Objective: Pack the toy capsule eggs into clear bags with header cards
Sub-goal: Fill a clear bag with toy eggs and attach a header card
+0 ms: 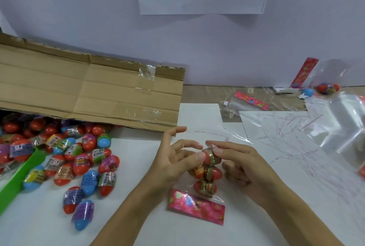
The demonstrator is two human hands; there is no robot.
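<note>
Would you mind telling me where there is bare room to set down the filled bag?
Bare white table lies near the front edge, between the loose eggs and the pink header card, and right of the right hand. The left side and the far right, under the clear bags, are crowded.

Even, soft overhead light is filling the scene; shadows are staying faint. Glare is showing on the far-right plastic. Wide-angle distortion is bending the edges; detail is slightly soft.
</note>
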